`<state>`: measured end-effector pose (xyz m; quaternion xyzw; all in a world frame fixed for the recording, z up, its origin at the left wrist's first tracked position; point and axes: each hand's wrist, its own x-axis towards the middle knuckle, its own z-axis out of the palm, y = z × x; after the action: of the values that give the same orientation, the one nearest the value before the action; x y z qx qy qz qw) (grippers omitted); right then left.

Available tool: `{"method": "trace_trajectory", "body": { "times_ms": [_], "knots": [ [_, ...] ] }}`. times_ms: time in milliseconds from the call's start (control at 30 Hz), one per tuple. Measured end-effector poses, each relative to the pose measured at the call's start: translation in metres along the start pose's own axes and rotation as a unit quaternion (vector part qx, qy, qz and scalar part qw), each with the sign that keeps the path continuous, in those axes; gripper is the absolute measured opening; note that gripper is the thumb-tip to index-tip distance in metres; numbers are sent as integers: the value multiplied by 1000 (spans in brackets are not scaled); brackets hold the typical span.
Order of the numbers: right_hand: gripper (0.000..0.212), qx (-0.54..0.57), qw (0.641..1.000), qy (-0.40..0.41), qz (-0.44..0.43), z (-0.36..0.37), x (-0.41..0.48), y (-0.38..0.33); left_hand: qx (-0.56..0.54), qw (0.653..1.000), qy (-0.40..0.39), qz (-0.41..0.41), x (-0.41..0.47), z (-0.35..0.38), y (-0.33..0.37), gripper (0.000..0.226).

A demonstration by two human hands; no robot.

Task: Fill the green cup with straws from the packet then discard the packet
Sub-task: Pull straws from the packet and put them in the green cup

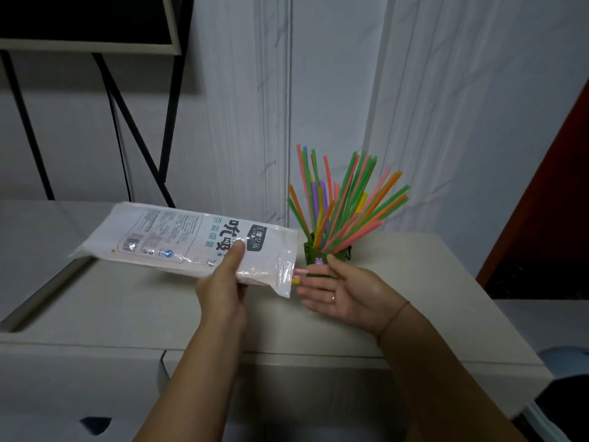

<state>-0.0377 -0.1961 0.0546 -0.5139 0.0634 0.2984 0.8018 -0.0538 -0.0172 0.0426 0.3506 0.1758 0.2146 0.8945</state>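
Observation:
A green cup [313, 254] stands on the pale tabletop [127, 307], packed with several coloured straws [344, 202] that fan upward. My left hand [223, 282] grips a white plastic straw packet [178, 240] near its open end and holds it almost level above the table. A few straw tips [299, 275], pink and yellow, poke out of the packet's mouth. My right hand [338, 291] is open, palm up, just right of that mouth and in front of the cup, so it hides the cup's lower part.
A white curtain [414, 106] hangs behind the table. A black metal stand [134, 129] with a framed dark panel rises at the back left. A red-brown surface [561, 193] borders the right side. The table's front edge [287, 352] runs below my hands.

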Motion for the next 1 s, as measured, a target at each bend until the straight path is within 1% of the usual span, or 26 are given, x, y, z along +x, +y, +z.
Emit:
{"method": "trace_trajectory", "body": {
  "times_ms": [100, 200, 267, 333, 500, 567, 667, 733, 800, 900, 967, 1000],
  "knots": [
    [47, 72, 997, -8, 25, 11, 4, 6, 36, 998, 5, 47, -2, -1, 3, 27],
    [45, 91, 995, -8, 30, 16, 6, 9, 77, 993, 1, 95, -3, -3, 8, 32],
    [43, 82, 996, -7, 33, 18, 7, 9, 101, 988, -3, 121, -4, -3, 11, 40],
    [41, 58, 998, -5, 39, 20, 8, 11, 110, 985, -4, 136, -5, -3, 12, 44],
    [33, 15, 998, -4, 59, 29, 10, 18, 112, 983, -4, 147, -4, -2, 11, 32],
    [26, 0, 999, 8, 38, 32, 11, 19, 96, 987, 8, 132, -3, -4, 10, 34],
    [12, -39, 997, 25, -59, 34, 13, 20, 42, 996, 47, 57, 3, -9, 7, 29],
    [12, -78, 988, 40, -130, 32, 13, 19, 1, 997, 71, -9, 7, -12, 7, 32],
    [12, -115, 974, 69, -181, 28, 12, 16, -31, 994, 85, -58, 11, -15, 7, 39],
    [10, -135, 960, 100, -224, 22, 9, 8, -57, 989, 101, -87, 13, -15, 8, 46],
    [12, -111, 955, 125, -245, 16, 7, 2, -65, 987, 108, -96, 14, -15, 8, 45],
    [11, -89, 953, 136, -255, 13, 5, -2, -66, 987, 109, -103, 14, -15, 8, 40]
  ]
}}
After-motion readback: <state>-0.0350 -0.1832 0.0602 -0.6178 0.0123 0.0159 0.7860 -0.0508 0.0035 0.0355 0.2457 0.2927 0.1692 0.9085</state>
